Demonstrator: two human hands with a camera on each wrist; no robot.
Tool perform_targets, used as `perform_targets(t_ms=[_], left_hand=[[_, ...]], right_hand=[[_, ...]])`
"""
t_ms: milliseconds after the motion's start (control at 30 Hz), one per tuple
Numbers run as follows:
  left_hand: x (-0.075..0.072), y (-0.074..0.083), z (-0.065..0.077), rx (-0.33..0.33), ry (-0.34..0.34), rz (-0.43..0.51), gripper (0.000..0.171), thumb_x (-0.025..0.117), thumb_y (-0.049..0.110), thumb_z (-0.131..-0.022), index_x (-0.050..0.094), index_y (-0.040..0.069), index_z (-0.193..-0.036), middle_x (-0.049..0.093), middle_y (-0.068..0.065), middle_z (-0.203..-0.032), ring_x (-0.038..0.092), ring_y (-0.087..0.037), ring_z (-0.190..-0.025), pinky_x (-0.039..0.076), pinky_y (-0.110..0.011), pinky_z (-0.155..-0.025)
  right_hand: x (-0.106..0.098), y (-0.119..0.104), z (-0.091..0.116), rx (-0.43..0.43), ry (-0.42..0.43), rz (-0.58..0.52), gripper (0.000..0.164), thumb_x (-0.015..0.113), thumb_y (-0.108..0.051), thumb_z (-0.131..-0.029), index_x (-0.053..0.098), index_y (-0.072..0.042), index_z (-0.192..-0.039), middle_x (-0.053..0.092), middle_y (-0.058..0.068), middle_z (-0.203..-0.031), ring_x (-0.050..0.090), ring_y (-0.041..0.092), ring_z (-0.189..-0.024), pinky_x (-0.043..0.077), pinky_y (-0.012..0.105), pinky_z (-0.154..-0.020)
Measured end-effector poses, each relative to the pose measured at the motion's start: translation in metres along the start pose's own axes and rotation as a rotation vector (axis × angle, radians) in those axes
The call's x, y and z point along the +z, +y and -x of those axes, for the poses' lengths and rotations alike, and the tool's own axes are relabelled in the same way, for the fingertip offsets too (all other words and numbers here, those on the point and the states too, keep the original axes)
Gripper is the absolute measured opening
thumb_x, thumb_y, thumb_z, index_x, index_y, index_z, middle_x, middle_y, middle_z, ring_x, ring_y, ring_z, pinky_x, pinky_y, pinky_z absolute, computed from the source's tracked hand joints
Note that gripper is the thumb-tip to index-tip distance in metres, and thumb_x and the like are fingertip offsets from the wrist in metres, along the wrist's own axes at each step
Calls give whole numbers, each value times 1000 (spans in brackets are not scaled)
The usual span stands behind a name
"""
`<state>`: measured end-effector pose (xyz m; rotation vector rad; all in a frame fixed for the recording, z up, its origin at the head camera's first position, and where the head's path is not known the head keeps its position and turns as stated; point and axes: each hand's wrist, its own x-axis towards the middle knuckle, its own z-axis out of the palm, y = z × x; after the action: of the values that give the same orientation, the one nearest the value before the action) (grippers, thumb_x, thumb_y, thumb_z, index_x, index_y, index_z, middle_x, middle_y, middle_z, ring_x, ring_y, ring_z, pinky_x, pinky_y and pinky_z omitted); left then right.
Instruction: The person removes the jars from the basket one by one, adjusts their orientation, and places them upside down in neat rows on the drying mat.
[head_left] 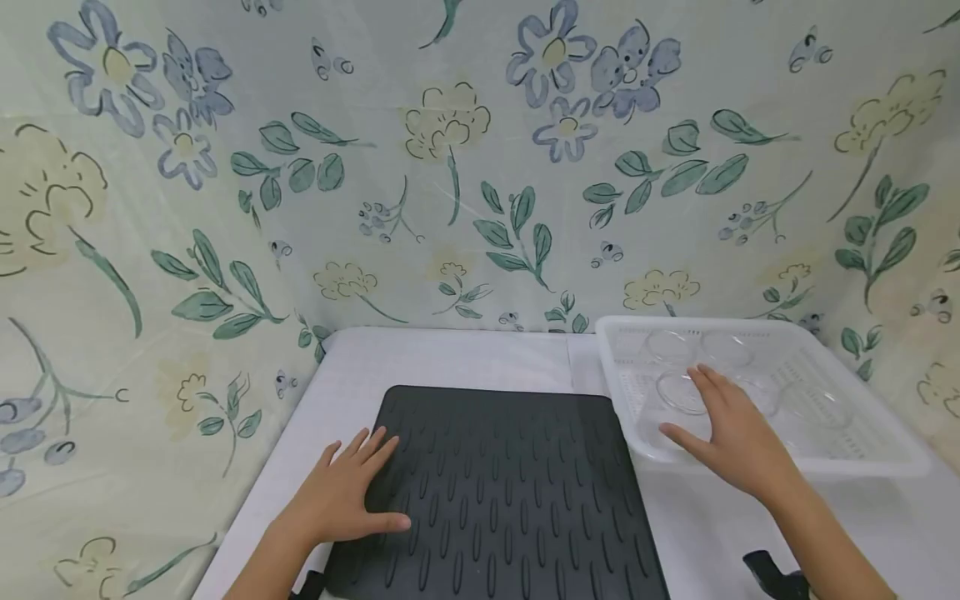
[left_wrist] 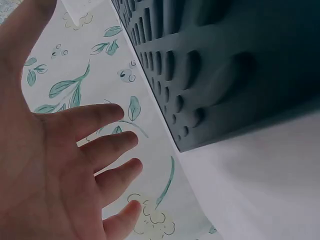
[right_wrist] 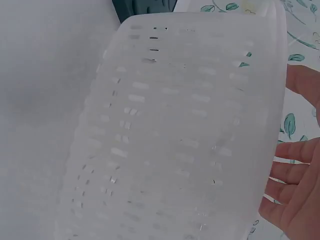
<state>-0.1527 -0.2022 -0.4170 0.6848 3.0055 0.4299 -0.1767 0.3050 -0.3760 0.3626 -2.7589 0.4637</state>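
Observation:
A black rubbery mat (head_left: pixel 510 492) with rows of raised oval ridges lies at the middle of the table. Beside its left edge is my left hand (head_left: pixel 341 492), fingers spread and holding nothing; in the left wrist view this hand (left_wrist: pixel 70 175) appears apart from the mat. On the right stands a white plastic basket (head_left: pixel 862 467) with slotted walls. Several clear, round-rimmed vessels (head_left: pixel 678 393) sit inside; their exact kind is hard to tell. My right hand (head_left: pixel 738 437) hovers over the basket's near left part, fingers extended and nothing in its grasp.
A white-covered table (head_left: pixel 457 354) carries the mat and basket. Floral cloth (head_left: pixel 450 208) hangs close behind and along both sides. The basket's left rim stands right by the mat's far right corner.

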Motion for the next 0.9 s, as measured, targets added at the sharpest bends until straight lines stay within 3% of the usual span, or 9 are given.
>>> perform_targets(t_ms=[167,400,667,900], left_hand=[[8,-6,11,-79,-99,85,118,70,78,-63,37,7,-151,29,-17,-156,23,-40,-143,20,-65,-108],[22,-13,18,-49,-171,209,133,79,76,-49,34,3,-151,24,-22,-157,22,-48,-141,28,-68,-101],[24,-17,25,-73,-219,296,133,86,65,-51,29,3,-153,17,-26,-157,15,-51,-141,29,-72,-98],[23,-16,27,-85,-244,335,132,92,54,-50,28,1,-153,14,-28,-157,12,-52,-141,30,-70,-99]], right_hand=[[0,7,-10,56,-33,-15,99,75,-50,-82,31,15,-143,32,39,-143,30,57,-128,29,73,-96],[9,16,-17,61,-21,16,97,77,-50,-80,37,17,-138,39,40,-136,35,57,-123,30,71,-97],[14,23,-20,91,-47,56,101,77,-53,-78,37,18,-138,40,43,-134,35,58,-122,28,72,-97],[14,23,-20,58,-26,62,101,81,-51,-73,41,18,-135,45,42,-130,38,58,-120,28,71,-96]])
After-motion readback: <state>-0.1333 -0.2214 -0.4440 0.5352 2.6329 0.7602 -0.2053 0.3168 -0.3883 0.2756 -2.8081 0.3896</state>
